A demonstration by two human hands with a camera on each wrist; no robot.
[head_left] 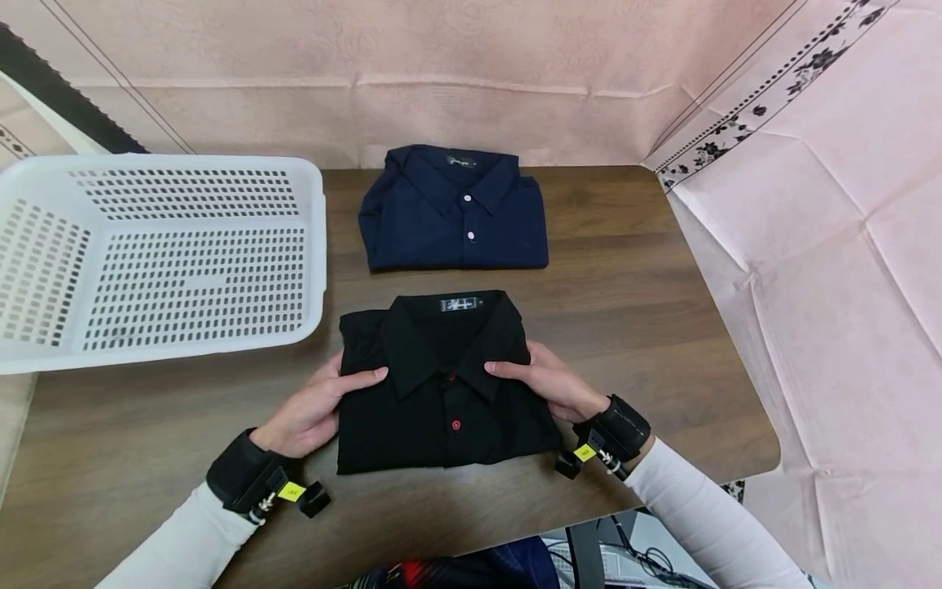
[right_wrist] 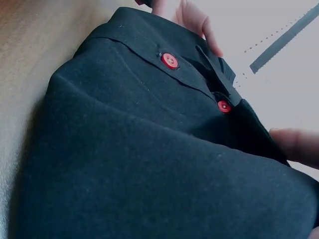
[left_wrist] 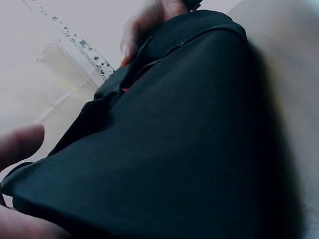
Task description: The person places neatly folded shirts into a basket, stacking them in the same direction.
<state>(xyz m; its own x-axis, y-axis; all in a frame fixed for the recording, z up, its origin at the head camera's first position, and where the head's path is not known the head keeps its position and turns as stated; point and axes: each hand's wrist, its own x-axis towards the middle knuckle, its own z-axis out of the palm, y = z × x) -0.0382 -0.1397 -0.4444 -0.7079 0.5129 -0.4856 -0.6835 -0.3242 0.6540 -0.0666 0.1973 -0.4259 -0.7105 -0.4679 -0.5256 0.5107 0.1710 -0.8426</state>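
Observation:
A folded black shirt (head_left: 397, 425) with a collar and red buttons (right_wrist: 170, 60) lies at the front middle of the table in the head view. My left hand (head_left: 309, 413) grips its left side, thumb on top and the other fingers tucked beneath. On the opposite side my right hand (head_left: 552, 380) holds the shirt the same way, its thumb near the collar. In the left wrist view the black cloth (left_wrist: 174, 134) fills the middle, with the right hand's fingers (left_wrist: 130, 37) at its far edge. Behind the black shirt rests a folded navy shirt (head_left: 427, 233) with white buttons.
A white plastic basket (head_left: 312, 245) with slotted walls stands at the left on the wooden table (head_left: 633, 327). Pink patterned cloth (head_left: 441, 49) hangs behind the table and along its right. Cables (head_left: 655, 564) lie below the front edge.

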